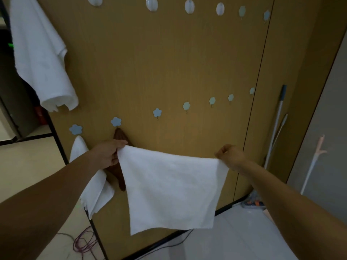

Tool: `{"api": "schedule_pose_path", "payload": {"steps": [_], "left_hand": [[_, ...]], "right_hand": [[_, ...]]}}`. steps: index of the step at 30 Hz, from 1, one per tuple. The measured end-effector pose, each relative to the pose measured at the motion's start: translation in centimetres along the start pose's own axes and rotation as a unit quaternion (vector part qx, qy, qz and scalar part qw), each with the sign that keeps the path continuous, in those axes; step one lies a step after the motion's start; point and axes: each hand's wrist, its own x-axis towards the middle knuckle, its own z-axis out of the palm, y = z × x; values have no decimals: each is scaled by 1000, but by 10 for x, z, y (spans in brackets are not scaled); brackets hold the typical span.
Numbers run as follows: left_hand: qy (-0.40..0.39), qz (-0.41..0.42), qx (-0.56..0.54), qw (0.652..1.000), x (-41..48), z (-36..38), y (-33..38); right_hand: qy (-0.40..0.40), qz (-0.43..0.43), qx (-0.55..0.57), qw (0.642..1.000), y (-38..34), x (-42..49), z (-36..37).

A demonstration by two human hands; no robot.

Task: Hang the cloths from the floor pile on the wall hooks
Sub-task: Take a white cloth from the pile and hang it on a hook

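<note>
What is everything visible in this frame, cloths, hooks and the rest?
wall panel: one, tan wood, centre.
flower hooks: nine, pale blue; seven in the lower row, two upper right.
oval hooks: four, white, upper row.
held cloth: one, white, stretched out, centre foreground.
brown cloth: one, brown, on the second lower-row flower hook from left.
small cloth: one, white, under the leftmost lower-row flower hook.
large towel: one, white, hanging top left.
long handles: two, pale, leaning at right.
cable: one, purple, coiled on the floor, bottom left.
left hand: pinches the held cloth's upper left corner.
right hand: pinches its upper right corner.
</note>
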Motion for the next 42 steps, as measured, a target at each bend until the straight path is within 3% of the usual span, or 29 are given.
{"api": "schedule_pose_path", "payload": {"steps": [2, 5, 8, 11, 14, 17, 20, 25, 28, 32, 35, 37, 42], "left_hand": [[39, -1, -1, 999, 1, 4, -1], [76, -3, 13, 997, 1, 4, 0], [37, -12, 36, 999, -4, 1, 4], [-69, -30, 112, 991, -16, -1, 11], [-159, -19, 272, 949, -27, 2, 19], [-168, 15, 388, 906, -34, 6, 23], [-118, 81, 427, 893, -36, 8, 28], [-59, 184, 435, 880, -37, 11, 42], [34, 262, 424, 866, -34, 22, 49], [145, 337, 286, 885, -40, 44, 52], [221, 377, 355, 826, -37, 48, 53], [225, 427, 333, 810, -33, 48, 59], [193, 463, 137, 854, -26, 45, 83]], "right_hand": [[-22, 4, 37, 999, -6, -1, -2], [-128, 15, 114, 985, -17, -6, -15], [-216, 4, 71, 974, -23, -4, -27], [-142, -34, 23, 989, -28, 7, -27], [-48, -75, 36, 995, -34, 16, -25], [-20, -95, 45, 994, -41, 19, -29], [-11, -116, 37, 993, -45, 22, -36], [80, -162, 15, 984, -53, 33, -38], [143, -200, 44, 968, -65, 39, -31], [149, -215, 209, 942, -93, 42, -25], [126, -267, 272, 916, -116, 42, -26], [70, -302, 263, 914, -131, 41, -25], [-46, -380, 106, 918, -162, 48, -19]]}}
